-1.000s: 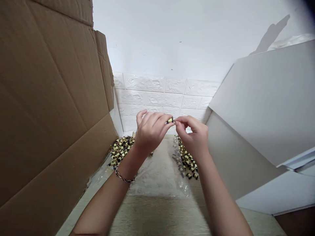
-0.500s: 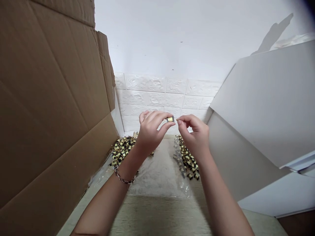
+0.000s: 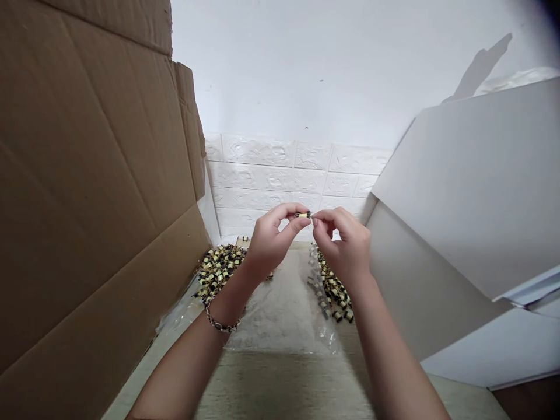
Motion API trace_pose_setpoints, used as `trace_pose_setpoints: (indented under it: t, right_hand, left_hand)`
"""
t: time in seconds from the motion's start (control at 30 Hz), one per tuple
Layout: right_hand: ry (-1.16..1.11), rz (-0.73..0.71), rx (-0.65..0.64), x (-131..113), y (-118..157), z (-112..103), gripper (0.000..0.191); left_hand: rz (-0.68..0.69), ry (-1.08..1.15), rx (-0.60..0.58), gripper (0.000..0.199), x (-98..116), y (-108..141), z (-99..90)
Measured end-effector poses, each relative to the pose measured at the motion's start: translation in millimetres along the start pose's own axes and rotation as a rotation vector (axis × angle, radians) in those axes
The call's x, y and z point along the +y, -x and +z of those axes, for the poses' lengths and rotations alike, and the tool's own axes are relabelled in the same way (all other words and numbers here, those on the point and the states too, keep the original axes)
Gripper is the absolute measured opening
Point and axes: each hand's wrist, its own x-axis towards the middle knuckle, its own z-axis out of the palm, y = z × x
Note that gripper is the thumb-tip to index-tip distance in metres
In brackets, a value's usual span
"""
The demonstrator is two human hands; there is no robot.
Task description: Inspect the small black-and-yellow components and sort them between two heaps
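Between the thumb and fingers of my left hand [image 3: 273,236] is a small transformer [image 3: 303,215], black at its ends with a yellow-wrapped middle. My right hand [image 3: 343,242] is closed in a pinch at the transformer's right end; what its fingertips grip, perhaps a wire lead, is too small to make out. Below my left wrist lies a heap of similar transformers [image 3: 219,268] with brownish leads. A second pile of transformers [image 3: 335,291] sits under my right hand, partly hidden by it.
A clear plastic bag [image 3: 284,309] lies flat on the table [image 3: 280,385] between the piles. Brown cardboard [image 3: 100,192] rises on the left, and white panels [image 3: 472,192] stand on the right. A white brick-patterned wall [image 3: 271,175] closes off the back.
My right fingertips have come closer to the transformer's right end. The transformer has turned slightly in my left hand, whose fingers are now more curled.
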Motion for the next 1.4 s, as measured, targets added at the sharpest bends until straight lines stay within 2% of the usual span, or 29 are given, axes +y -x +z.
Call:
trace_pose_setpoints:
  t: [0.27,0.4,0.47,0.53,0.63,0.73,0.8,0.87,0.97,1.4]
  right_hand:
    - [0.138,-0.176,0.064,2,3,4,0.008]
    - [0.146,-0.177,0.066,2,4,6,0.008]
    - [0.084,-0.101,0.051,0,4,5,0.007]
    - [-0.066,0.053,0.018,-2,3,4,0.007]
    - [-0.459,0.338,-0.026,-4,1,3,0.008]
    - [-0.844,0.575,0.047,-6,-1,4,0.008]
    - [-1.046,0.723,0.062,-8,-2,5,0.007]
    - [-1.209,0.826,0.000,-10,-4,6,0.015]
    - [-1.314,0.854,-0.058,-13,-4,7,0.015]
    - [-1.266,0.789,-0.071,-13,-3,7,0.014]
  left_hand:
    - [-0.284,0.572,-0.077,0.020,-11,-4,6.1]
    - [-0.382,0.772,-0.126,0.021,-13,-3,9.6]
    - [-0.438,0.863,-0.176,0.020,-13,-3,10.1]
    - [-0.487,0.918,-0.215,0.021,-14,-2,9.8]
    - [-0.536,0.949,-0.252,0.021,-16,-2,8.7]
    - [-0.571,0.951,-0.267,0.020,-15,-1,8.1]
    - [-0.558,0.942,-0.295,0.020,-14,0,8.1]
    - [-0.510,0.921,-0.331,0.021,-13,0,8.2]
    - [-0.449,0.872,-0.357,0.025,-13,0,8.4]
    - [-0.368,0.840,-0.331,0.022,-7,1,10.9]
